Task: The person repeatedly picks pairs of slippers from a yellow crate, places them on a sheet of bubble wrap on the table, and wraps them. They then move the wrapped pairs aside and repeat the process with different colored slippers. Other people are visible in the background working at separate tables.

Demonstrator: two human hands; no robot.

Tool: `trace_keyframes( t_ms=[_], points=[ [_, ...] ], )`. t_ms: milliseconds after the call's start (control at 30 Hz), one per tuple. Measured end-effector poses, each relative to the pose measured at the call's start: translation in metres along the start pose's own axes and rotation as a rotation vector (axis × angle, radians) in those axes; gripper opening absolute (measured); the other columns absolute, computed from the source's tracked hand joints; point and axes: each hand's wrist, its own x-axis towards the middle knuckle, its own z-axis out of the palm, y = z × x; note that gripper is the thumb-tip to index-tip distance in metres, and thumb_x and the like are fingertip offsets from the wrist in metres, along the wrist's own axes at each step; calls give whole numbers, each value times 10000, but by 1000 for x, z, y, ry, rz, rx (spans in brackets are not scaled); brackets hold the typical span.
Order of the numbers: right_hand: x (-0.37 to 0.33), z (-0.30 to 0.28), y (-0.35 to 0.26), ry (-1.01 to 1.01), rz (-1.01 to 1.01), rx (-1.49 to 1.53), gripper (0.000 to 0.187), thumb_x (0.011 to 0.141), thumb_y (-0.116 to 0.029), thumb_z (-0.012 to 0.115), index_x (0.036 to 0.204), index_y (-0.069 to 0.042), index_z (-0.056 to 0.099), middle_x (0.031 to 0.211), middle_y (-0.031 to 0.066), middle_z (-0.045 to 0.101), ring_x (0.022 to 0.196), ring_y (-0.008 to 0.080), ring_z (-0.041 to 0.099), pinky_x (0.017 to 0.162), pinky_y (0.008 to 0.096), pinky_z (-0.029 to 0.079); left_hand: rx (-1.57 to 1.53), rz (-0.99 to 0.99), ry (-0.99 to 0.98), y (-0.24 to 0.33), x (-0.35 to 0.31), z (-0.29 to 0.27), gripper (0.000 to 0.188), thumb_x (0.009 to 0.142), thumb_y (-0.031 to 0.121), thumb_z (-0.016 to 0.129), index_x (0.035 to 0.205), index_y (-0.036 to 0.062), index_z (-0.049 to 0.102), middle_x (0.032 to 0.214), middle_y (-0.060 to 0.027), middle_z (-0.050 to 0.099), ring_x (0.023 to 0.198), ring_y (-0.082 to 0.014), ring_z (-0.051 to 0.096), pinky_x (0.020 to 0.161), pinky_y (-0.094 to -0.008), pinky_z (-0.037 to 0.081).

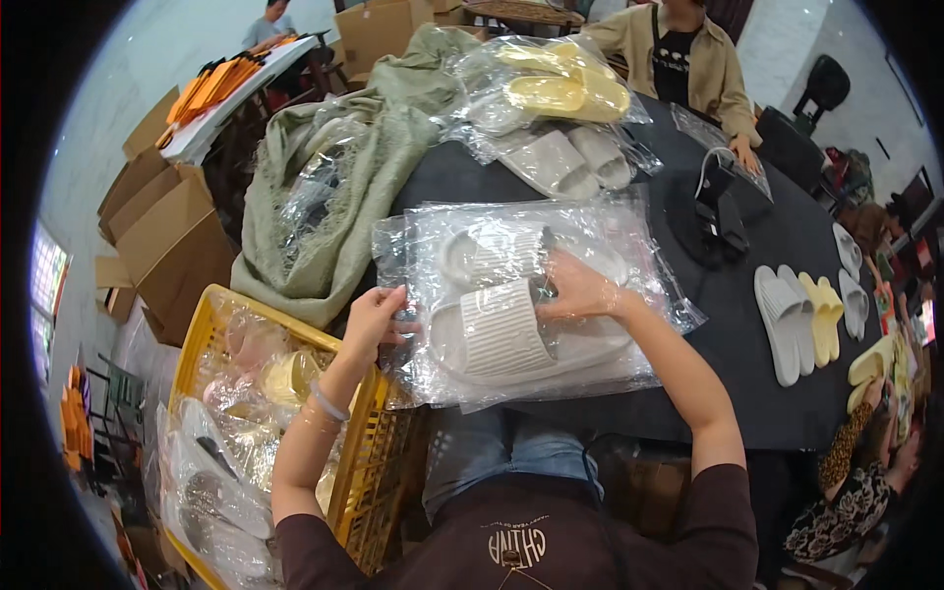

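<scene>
A pair of pale grey-white slippers [497, 329] with ribbed straps lies side by side on clear plastic bags [644, 231] in front of me. My right hand [582, 287] curls at the straps' open ends, gripping the slippers; some fingertips are hidden there. Whether clear film covers the slippers or the hand is hard to tell. At the bags' left edge, my left hand [374, 322] has its fingers bent together on the plastic. The bags lie in a stack on the dark round table [708, 403].
Left of me stands a yellow crate [369, 433] with bagged slippers. A green woven sack [285, 216] and bagged yellow slippers [565, 93] lie farther back. A black stand [723, 202] and loose slippers [782, 324] sit to the right. A co-worker [723, 69] is across the table.
</scene>
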Motion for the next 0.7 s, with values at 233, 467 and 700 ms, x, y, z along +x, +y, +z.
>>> trace_keyframes(
  t_ms=[233,467,700],
  points=[
    [25,24,0,150,34,-13,364,698,-153,629,1046,-48,612,1076,210,599,1092,390,514,1000,439,383,90,36,100,3,1,4,307,937,338,565,962,33,555,849,-40,617,582,-120,620,438,-207,416],
    [-38,-120,-44,254,12,-146,245,729,-74,579,967,-45,631,945,184,632,952,384,576,857,430,458,-134,236,95,42,-8,17,292,914,331,616,867,50,555,611,24,489,407,-57,422,356,-211,348],
    [-136,-160,-5,286,107,-230,287,776,-141,623,1040,-29,650,1098,185,624,1082,363,540,930,407,425,-101,163,36,-5,9,62,317,923,307,603,866,6,521,715,-64,575,475,-148,593,374,-251,397]
  ],
)
